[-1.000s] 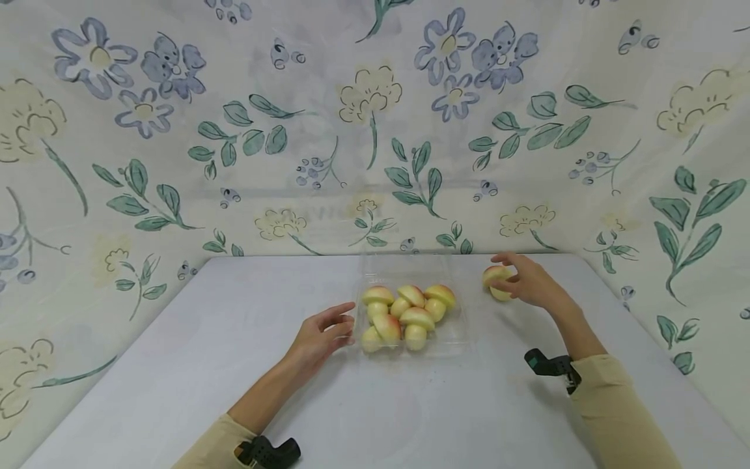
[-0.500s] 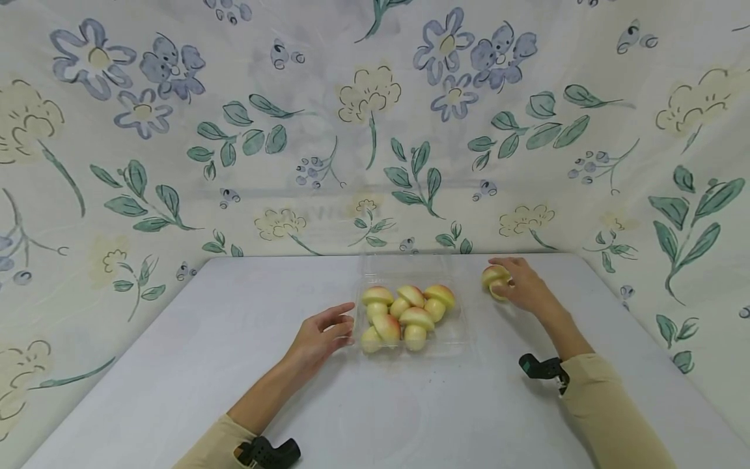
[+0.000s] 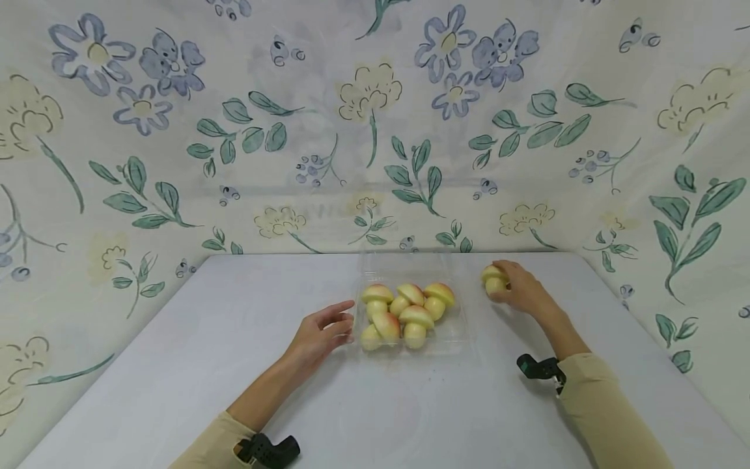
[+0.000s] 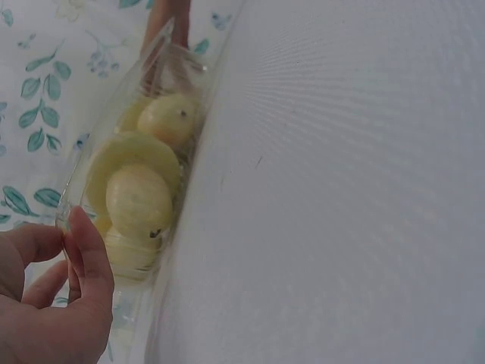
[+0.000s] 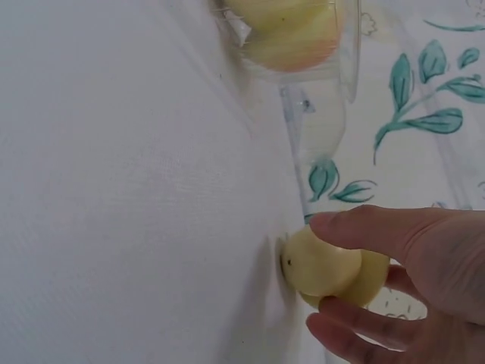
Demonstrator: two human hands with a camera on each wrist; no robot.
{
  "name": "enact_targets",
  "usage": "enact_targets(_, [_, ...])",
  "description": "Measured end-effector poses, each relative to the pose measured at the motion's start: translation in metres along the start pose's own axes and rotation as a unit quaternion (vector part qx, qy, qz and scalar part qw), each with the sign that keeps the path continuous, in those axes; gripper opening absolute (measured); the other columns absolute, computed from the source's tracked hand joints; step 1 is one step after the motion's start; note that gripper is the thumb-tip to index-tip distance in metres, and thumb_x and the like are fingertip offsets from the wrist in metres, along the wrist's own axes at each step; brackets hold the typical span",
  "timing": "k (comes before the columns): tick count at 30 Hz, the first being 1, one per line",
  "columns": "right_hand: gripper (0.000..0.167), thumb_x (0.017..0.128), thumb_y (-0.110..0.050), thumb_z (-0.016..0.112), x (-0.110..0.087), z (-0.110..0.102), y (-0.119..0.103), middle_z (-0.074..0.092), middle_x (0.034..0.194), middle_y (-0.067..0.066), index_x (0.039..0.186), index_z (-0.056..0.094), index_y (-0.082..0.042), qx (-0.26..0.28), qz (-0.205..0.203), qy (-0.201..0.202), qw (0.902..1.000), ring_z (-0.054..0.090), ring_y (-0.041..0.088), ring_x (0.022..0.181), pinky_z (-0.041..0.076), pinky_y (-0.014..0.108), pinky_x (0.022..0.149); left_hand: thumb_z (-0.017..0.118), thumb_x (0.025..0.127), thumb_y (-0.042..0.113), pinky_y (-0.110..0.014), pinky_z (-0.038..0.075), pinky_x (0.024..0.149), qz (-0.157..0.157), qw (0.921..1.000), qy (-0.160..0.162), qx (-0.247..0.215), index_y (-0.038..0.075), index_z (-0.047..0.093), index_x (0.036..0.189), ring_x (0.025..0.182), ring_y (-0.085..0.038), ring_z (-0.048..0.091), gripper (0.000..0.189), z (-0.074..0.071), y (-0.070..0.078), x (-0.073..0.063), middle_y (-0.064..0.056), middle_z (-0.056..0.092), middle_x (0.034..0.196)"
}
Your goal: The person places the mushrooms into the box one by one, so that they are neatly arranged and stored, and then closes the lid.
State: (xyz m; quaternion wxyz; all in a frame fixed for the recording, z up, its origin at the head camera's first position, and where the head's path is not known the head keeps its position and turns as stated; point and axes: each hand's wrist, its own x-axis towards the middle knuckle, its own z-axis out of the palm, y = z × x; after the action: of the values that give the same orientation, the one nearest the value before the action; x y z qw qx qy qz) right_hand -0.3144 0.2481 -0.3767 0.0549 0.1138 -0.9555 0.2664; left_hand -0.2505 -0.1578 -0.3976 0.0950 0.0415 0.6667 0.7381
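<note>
A clear plastic box (image 3: pixel 463 329) stands at mid-table and holds several yellow mushroom-shaped pieces (image 3: pixel 416 319) with red-blushed caps. At its left side is my left hand (image 3: pixel 316 335); in the left wrist view the thumb and a finger (image 4: pixel 91 258) pinch its rim. One more mushroom-shaped piece (image 3: pixel 493 280) rests upright on the table to the right of the box. My right hand (image 3: pixel 521 290) grips this piece from its right side. The right wrist view has the thumb (image 5: pixel 356 227) on one side of it and curled fingers on the other.
The box's transparent lid (image 3: pixel 404 264) reaches back towards the rear edge of the white table (image 3: pixel 375 410). A flowered cloth (image 3: pixel 328 150) hangs behind and along both sides. Each wrist wears a black camera mount (image 3: pixel 539 368).
My right hand has moved slightly left and closed round the single mushroom-shaped piece, which now stands straighter. The left hand and the box keep their places.
</note>
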Motion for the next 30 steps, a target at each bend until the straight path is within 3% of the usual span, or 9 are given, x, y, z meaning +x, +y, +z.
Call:
enact_targets(6, [0.065,0.086,-0.01,0.071,0.0004,0.0023,-0.0011,0.05,0.127,0.029,0.138,0.035,0.004,0.001,0.013,0.011,0.9998,0.052,0.041,0.107,0.043,0.058,0.088,0.059,0.094,0.0,-0.02,0.057,0.076,-0.005,1.0,0.001,0.002,-0.003,0.043,0.144,0.083,-0.009,0.056,0.052,-0.0006,0.0014,-0.0002,-0.001,0.053,0.102])
enact_targets(16, [0.066,0.084,-0.01,0.073,-0.001,0.0016,-0.0039,0.043,0.136,0.034,0.142,0.041,-0.006,-0.014,-0.002,0.007,0.9999,0.049,0.048,0.117,0.041,0.07,0.094,0.059,0.094,0.0,-0.02,0.057,0.076,-0.008,1.0,-0.001,0.0,-0.003,0.043,0.144,0.083,-0.008,0.056,0.052,-0.0017,0.0039,0.0015,0.0,0.053,0.102])
enact_targets(30, [0.061,0.084,-0.008,0.073,-0.0001,0.0008,-0.0091,0.043,0.133,0.034,0.137,0.043,-0.005,-0.018,-0.001,-0.01,0.9998,0.051,0.047,0.113,0.042,0.065,0.091,0.058,0.094,0.0,-0.02,0.057,0.075,-0.01,0.9999,-0.005,-0.001,-0.004,0.043,0.144,0.082,-0.008,0.056,0.052,-0.0031,0.0081,0.0035,0.0,0.053,0.101])
